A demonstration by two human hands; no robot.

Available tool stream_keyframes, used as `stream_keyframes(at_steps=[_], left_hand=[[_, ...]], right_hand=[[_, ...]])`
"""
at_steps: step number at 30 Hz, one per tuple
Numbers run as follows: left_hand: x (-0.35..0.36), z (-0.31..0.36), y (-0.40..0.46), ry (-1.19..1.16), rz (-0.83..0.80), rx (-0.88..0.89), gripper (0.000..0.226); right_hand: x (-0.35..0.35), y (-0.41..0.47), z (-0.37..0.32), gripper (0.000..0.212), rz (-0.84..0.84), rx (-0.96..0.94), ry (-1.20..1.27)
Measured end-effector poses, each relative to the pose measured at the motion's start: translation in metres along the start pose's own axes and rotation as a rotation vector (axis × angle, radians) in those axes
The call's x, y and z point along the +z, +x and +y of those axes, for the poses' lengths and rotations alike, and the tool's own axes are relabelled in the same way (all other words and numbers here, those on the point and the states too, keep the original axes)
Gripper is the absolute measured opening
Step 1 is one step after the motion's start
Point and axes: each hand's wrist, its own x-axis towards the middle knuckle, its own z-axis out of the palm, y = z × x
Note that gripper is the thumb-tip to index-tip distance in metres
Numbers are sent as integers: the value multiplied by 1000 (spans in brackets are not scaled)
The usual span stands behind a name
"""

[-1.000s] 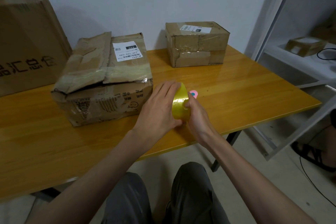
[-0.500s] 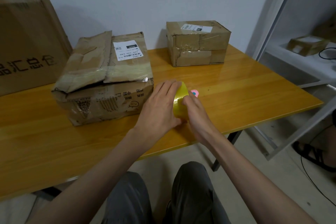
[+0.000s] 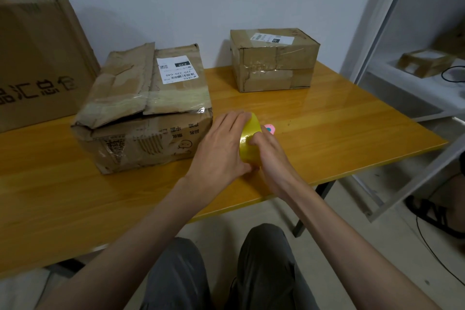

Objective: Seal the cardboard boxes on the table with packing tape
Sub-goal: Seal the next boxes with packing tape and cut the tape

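Near the counter's point(image 3: 327, 133) front edge, the left hand point(image 3: 221, 151) is cupping the tape roll point(image 3: 249, 138) while the right hand's point(image 3: 271, 156) fingertips, now moved onto its face, are picking for the hidden tape end. Farther back, the crushed box point(image 3: 141, 113) is gaping unsealed; the small box point(image 3: 271, 60) is sitting at the far edge.

large worn box point(image 3: 141, 111) label: "220", "220-220-040" | leaning carton point(image 3: 37, 63): "品汇总仓"

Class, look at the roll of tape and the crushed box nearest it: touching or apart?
Apart. The head view shows the left hand and a strip of bare table between the tape roll and the crushed box.
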Motion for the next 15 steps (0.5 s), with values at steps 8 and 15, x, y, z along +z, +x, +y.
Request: stream_keyframes(at_steps=[8,15], left_hand=[[0,2,0,2,-10,-11,102],[-1,1,2,-3,-20,-14,101]], right_hand=[[-3,1,-1,20,-20,34,29],[-1,-1,-2,15,5,30,2]])
